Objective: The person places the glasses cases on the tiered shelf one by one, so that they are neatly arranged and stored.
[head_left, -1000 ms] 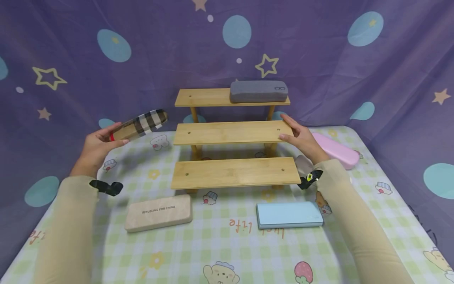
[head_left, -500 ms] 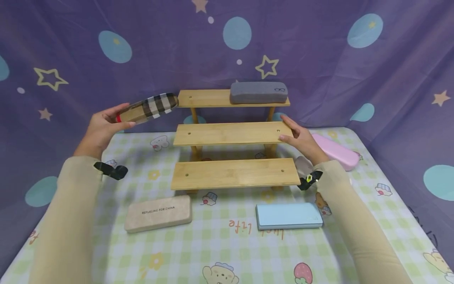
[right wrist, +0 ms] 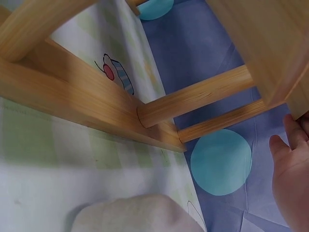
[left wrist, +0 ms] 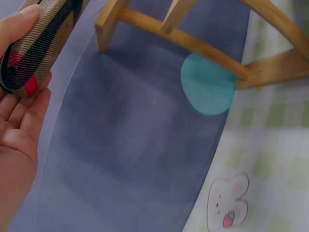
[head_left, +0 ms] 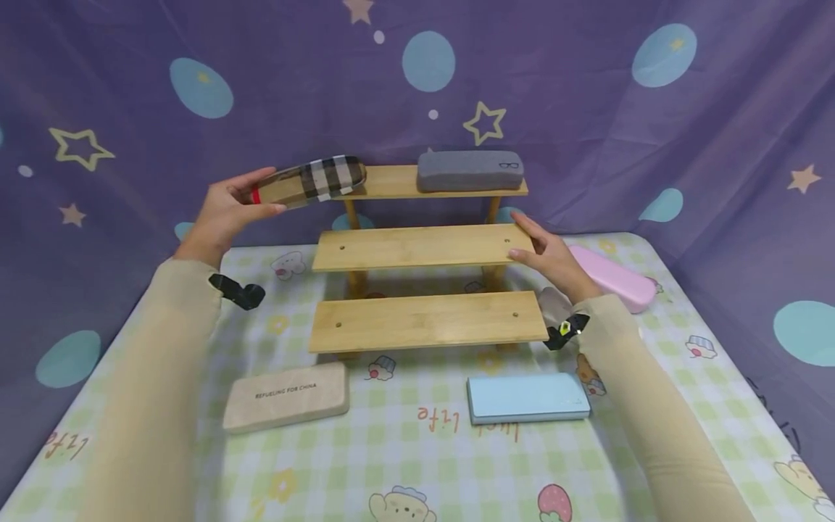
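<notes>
My left hand (head_left: 225, 216) pinches the left end of a plaid glasses case (head_left: 312, 181), thumb in front and fingers behind. The far end of the case overlaps the left end of the top board (head_left: 390, 181) of a three-step wooden shelf in the head view. In the left wrist view the case (left wrist: 46, 41) shows tan, black and red checks. On the right, my right hand (head_left: 557, 264) grips the right end of the middle board (head_left: 417, 246), thumb at its front edge. A grey glasses case (head_left: 470, 171) rests on the top board's right half.
A beige case (head_left: 287, 399) with lettering lies front left on the checked cloth, a light blue case (head_left: 527, 399) front right. Beyond the right forearm lies a pink case (head_left: 613, 278). A whitish rounded thing (right wrist: 140, 215) sits beside the shelf's right foot. Behind hangs a purple curtain (head_left: 293, 87).
My left hand has carried the plaid glasses case up and to the right, from beside the shelf to the top board's left end. My right hand keeps its grip on the middle board.
</notes>
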Motion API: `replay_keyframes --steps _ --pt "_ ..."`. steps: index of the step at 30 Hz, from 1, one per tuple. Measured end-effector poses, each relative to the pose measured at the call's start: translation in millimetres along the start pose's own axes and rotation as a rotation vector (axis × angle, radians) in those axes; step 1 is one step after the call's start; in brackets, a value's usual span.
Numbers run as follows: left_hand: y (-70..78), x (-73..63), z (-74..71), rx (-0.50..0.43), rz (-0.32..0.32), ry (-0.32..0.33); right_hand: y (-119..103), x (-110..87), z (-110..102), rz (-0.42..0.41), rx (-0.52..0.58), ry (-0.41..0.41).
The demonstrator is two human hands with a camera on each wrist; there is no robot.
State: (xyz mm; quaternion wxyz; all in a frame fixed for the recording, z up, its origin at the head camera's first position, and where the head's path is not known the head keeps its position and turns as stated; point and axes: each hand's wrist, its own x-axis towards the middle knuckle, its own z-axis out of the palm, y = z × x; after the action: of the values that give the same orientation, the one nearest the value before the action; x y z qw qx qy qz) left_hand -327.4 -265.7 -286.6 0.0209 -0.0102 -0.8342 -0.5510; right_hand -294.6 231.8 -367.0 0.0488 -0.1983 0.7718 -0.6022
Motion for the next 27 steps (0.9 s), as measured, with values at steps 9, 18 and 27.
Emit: replay_keyframes --steps 9,18,27 --pt "9.5 14.9 17.6 0.063 0.010 -0.004 -1 -0.1 0 0.009 -0.021 0.004" --pt "18.7 29.3 29.4 0.061 0.022 -0.056 -1 -0.6 -1 0.026 -0.025 0.005" --pt "20.8 40.2 38.5 0.033 0.048 -0.108 0 0.1 -1 0.027 -0.022 0.004"
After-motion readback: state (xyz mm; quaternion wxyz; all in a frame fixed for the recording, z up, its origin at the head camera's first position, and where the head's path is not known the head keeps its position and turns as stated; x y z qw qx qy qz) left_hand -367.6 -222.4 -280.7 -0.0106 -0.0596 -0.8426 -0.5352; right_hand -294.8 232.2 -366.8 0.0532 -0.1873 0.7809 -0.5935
